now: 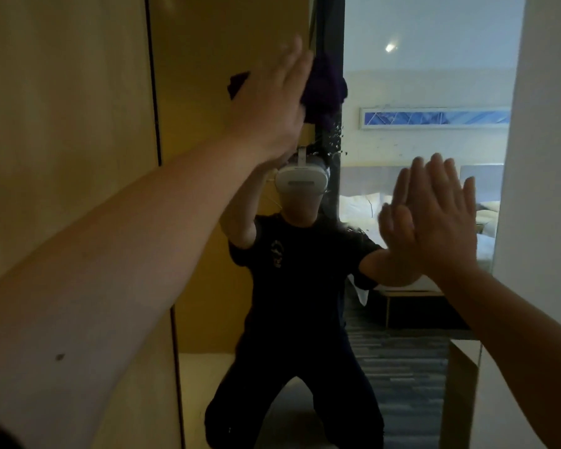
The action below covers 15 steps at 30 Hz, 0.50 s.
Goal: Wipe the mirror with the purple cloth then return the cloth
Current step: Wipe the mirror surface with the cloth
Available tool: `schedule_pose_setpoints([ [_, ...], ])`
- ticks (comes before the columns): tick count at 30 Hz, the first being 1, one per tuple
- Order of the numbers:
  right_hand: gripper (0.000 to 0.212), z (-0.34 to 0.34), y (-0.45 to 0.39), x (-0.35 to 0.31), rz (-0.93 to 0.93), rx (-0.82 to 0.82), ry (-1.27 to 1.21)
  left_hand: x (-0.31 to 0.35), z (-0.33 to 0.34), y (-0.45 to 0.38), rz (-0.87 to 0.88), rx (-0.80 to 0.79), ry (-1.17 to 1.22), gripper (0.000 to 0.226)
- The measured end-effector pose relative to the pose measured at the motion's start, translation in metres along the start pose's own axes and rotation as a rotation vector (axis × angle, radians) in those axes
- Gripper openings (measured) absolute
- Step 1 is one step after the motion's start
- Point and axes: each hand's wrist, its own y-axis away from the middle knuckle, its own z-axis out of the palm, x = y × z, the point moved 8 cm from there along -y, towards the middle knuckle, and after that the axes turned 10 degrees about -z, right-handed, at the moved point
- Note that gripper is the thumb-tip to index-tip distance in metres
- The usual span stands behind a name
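So the purple cloth [324, 89] is bunched up under the left hand [272, 102], pressed flat against the mirror [418, 150] up high, just above where the reflected headset shows. The left hand's fingers [292, 63] are laid out straight and close together, palm pushing the cloth into the glass rather than pinching it. The right hand [441, 218] is empty, fingers straight and only slightly spread, flat against (or right at) the glass lower down on the right, probably just bracing.

Handling-wise, my read: the cloth is soft, light and floppy. It's crumpled into a wad with bits poking out on both sides of the hand, so it won't hold any shape. A flat palm works fine for wiping, but if the pressure lets up it'll likely slide down and drop. For carrying it back, I'd scrunch it into the fist or pinch a thick fold in the middle (grabbing one corner just leaves it dangling). The mirror is the opposite: rigid, slick, fragile, so steady even pressure rather than leaning hard on it.

Counts: one purple cloth, one mirror, two hands, only the left one working the cloth. The reflection doubles the hands and the cloth, so don't count those twice. Can't see where the cloth is supposed to go back to.
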Motion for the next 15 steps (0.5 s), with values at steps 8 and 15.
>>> schedule_pose_setpoints([
  [8,0.065,0.014,0.006,0.016,-0.032,0.081,0.023,0.036,0.067,0.120,0.190,0.017,-0.133,0.067],
  [15,0.064,0.018,0.024,0.013,-0.024,0.080,-0.008,0.061,0.137,0.322,0.194,-0.055,-0.140,0.081],
])
